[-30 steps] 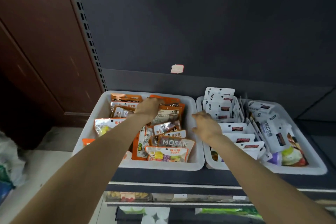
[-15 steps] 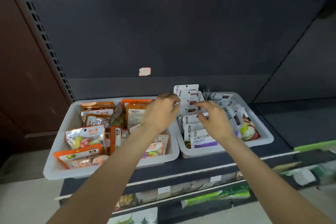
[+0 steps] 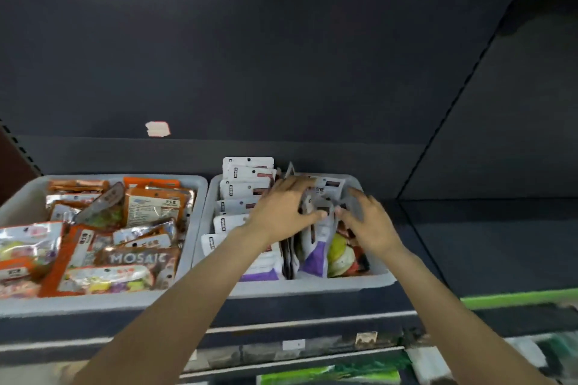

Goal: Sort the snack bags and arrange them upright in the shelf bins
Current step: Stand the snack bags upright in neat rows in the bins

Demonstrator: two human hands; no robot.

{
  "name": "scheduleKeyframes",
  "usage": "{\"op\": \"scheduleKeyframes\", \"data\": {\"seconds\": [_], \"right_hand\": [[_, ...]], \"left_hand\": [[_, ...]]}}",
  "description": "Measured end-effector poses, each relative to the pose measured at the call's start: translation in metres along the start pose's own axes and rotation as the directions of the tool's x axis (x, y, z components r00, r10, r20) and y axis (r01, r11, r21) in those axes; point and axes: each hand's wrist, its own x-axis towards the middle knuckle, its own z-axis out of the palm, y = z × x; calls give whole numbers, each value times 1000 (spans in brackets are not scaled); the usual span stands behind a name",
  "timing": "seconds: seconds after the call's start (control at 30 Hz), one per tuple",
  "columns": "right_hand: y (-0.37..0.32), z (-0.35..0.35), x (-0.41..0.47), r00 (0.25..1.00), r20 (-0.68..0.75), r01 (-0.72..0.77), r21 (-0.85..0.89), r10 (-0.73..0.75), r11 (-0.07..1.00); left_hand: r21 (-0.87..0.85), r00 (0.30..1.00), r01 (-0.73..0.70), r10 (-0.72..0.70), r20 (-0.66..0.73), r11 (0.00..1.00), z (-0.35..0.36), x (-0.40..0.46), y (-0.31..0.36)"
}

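1. While both hands are reached into the right bin (image 3: 312, 286), the white snack bags (image 3: 247, 189) are seen standing upright in rows inside it.
2. The left hand (image 3: 281, 212) is laid over the bags with fingers spread; no grip can be told.
3. The right hand (image 3: 369, 225) is held with fingers spread among the bags.
4. Orange snack bags (image 3: 150, 206) are piled loosely in the left bin (image 3: 103, 303), just beside, on the shelf (image 3: 312, 306).

head cam | faces forward-down | near shelf bins (image 3: 291, 286)
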Motion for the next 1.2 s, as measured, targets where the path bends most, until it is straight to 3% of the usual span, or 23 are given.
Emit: {"op": "scheduleKeyframes", "data": {"seconds": [0.07,0.23,0.37,0.43,0.53,0.63,0.97,1.2], "right_hand": [[8,4,9,994,105,35,87,-44,996],[25,12,36,963,242,124,-4,-119,992],[35,9,40,935,319,126,115,-157,985],[42,5,41,934,287,182,123,-210,976],[60,-5,51,963,184,190,57,-197,980],[77,-10,54,963,234,141,-19,-133,990],[97,-2,54,948,304,107,-41,-90,993],[102,8,51,971,234,17,134,-49,991]], "left_hand": [[24,996,67,-68,49,997,11,4,-3],[133,969,193,-210,129,972,13,9,-9],[88,988,152,-152,-6,984,18,17,5],[144,997,70,-74,20,987,25,25,14],[213,984,8,-46,171,977,39,43,32],[259,966,16,-82,245,966,54,59,44],[210,934,133,-194,300,969,77,61,24],[271,932,131,-212,295,954,87,66,22]]}}
